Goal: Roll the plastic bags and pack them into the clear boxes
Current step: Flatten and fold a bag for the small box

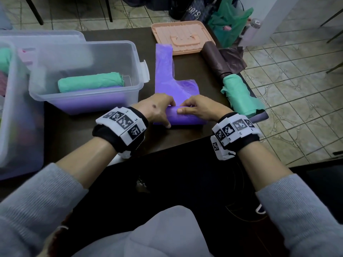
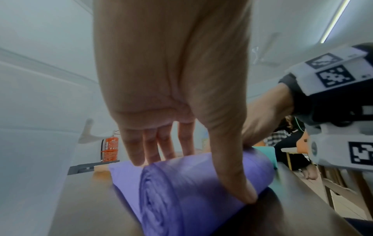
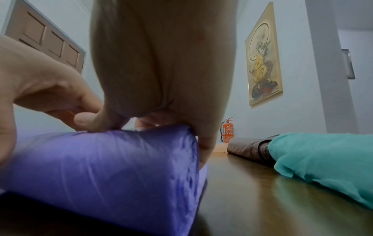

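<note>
On the dark table (image 1: 78,127), the clear box (image 1: 89,71) at left holds a green roll (image 1: 91,83). Beside it my purple bag (image 1: 183,115) lies half rolled near the table's front edge, its flat tail (image 1: 164,67) reaching away. My left hand (image 1: 156,110) and right hand (image 1: 200,108) curl over the roll, thumbs tucked against its near side. I judge the slick film could slacken if pressure turns uneven, leaving a loose, lopsided roll.
</note>
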